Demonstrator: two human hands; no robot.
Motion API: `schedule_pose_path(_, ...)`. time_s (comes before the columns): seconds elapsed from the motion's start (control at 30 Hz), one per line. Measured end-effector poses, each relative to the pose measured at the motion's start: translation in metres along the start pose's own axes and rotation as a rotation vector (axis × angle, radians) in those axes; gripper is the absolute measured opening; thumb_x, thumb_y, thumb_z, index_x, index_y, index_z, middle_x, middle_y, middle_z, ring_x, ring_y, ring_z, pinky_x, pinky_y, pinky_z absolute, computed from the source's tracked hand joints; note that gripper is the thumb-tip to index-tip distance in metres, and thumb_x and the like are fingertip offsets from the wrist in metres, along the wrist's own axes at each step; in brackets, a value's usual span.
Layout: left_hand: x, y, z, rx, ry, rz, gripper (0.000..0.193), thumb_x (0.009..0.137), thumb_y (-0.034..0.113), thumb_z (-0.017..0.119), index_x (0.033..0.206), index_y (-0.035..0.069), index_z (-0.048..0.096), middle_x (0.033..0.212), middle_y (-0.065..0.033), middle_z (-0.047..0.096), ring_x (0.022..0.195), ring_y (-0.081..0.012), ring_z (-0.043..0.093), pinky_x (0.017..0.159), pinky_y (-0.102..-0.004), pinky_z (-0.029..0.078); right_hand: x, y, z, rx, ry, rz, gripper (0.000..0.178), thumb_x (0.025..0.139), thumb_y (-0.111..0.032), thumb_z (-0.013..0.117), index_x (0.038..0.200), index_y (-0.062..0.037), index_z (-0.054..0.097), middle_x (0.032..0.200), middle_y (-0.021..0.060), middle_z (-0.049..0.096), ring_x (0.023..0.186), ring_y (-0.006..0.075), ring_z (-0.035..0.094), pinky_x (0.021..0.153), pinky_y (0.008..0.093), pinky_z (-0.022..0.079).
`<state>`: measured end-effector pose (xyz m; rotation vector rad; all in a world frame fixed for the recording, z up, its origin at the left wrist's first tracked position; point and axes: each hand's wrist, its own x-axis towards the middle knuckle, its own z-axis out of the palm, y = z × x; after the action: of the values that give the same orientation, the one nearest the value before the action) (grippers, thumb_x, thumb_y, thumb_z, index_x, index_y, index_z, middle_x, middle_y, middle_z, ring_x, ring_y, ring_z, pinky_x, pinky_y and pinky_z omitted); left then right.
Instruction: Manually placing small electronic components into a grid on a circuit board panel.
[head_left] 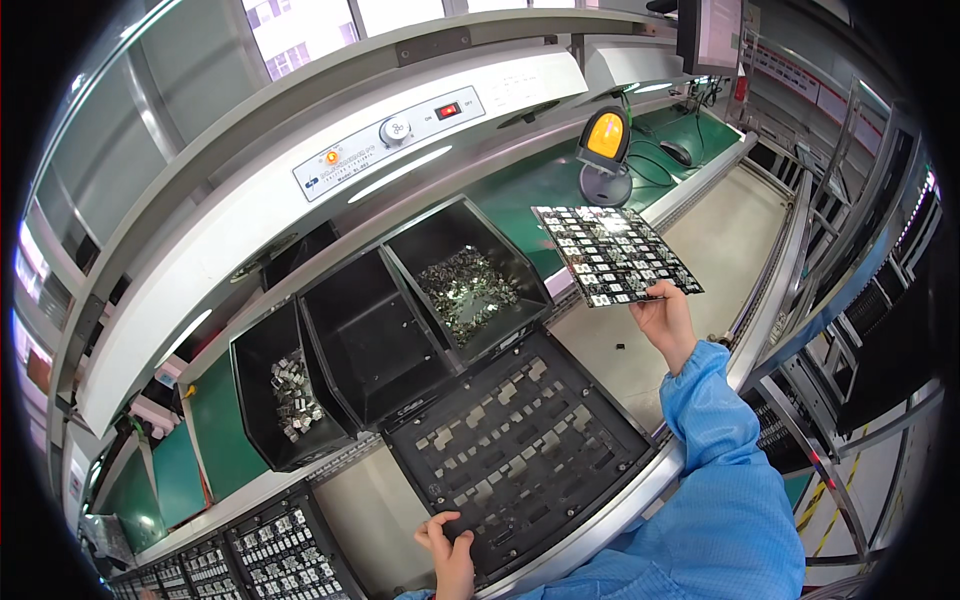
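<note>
A thin rectangular circuit board panel (620, 255), covered with rows of small white and silver parts, is in my right hand (666, 318). I grip it by its near edge, fingers beneath and thumb on top, and it is raised off the bench, tilted, just in front of a scanner (605, 150) with a lit orange window. My left hand (450, 555) is at the near left edge of a flat black fixture tray (620, 430). Its thumb and index finger are apart, lightly touching the tray edge, with nothing between them.
Three black bins stand behind the tray: the right bin (520, 265) and left bin (262, 400) hold small metal pieces. More filled panels (290, 550) line up at lower left. A white lamp housing (250, 215) with a red switch overhangs the bins. A mouse (676, 152) lies at the back.
</note>
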<state>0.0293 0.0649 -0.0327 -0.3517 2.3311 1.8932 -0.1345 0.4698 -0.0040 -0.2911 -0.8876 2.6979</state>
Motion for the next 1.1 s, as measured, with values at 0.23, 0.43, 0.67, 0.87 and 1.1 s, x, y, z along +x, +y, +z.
schedule_pose_path(0.23, 0.0, 0.004, -0.001, -0.001, 0.001, -0.008, 0.031, 0.075, 0.004, 0.054, 0.105, 0.012, 0.054, 0.113, -0.0073, 0.03, 0.11, -0.0191, 0.031, 0.098, -0.0298, 0.024, 0.002, 0.001, 0.002, 0.008, -0.004, -0.002, 0.024, 0.076, 0.0, 0.045, 0.099, 0.0018, 0.052, 0.096, 0.0099, 0.063, 0.084, 0.0205, 0.061, 0.076, 0.0318, 0.053)
schedule_pose_path(0.43, -0.001, 0.003, 0.0, -0.015, -0.006, -0.002, 0.03, 0.075, 0.004, 0.053, 0.105, 0.012, 0.054, 0.112, -0.0073, 0.03, 0.11, -0.0192, 0.031, 0.098, -0.03, 0.024, -0.001, 0.0, 0.002, 0.014, -0.013, 0.003, 0.023, 0.076, 0.001, 0.045, 0.098, 0.0012, 0.053, 0.096, 0.0096, 0.063, 0.083, 0.0205, 0.061, 0.075, 0.032, 0.054)
schedule_pose_path(0.67, -0.003, 0.005, 0.0, -0.009, -0.001, -0.012, 0.03, 0.075, 0.004, 0.053, 0.104, 0.011, 0.054, 0.112, -0.0073, 0.03, 0.11, -0.0193, 0.031, 0.099, -0.03, 0.023, -0.001, 0.002, -0.003, -0.028, -0.067, 0.002, 0.024, 0.077, -0.001, 0.045, 0.099, 0.0012, 0.054, 0.1, 0.0095, 0.062, 0.089, 0.0212, 0.061, 0.08, 0.0354, 0.052)
schedule_pose_path(0.87, -0.002, 0.006, 0.0, -0.007, 0.004, -0.008, 0.029, 0.075, 0.004, 0.053, 0.104, 0.012, 0.054, 0.112, -0.0076, 0.031, 0.111, -0.0198, 0.03, 0.1, -0.0306, 0.021, -0.003, 0.003, 0.004, -0.049, -0.09, 0.049, 0.031, 0.076, 0.0, 0.045, 0.106, 0.0056, 0.053, 0.105, 0.013, 0.062, 0.093, 0.0239, 0.061, 0.084, 0.0374, 0.052)
schedule_pose_path(1.1, -0.002, 0.006, 0.0, 0.001, 0.003, -0.02, 0.029, 0.075, 0.004, 0.053, 0.104, 0.011, 0.055, 0.112, -0.0076, 0.031, 0.112, -0.0198, 0.029, 0.101, -0.0308, 0.021, -0.002, 0.004, 0.001, -0.058, -0.109, 0.081, 0.042, 0.074, 0.001, 0.043, 0.115, 0.0092, 0.048, 0.112, 0.017, 0.06, 0.099, 0.0272, 0.061, 0.088, 0.0393, 0.052)
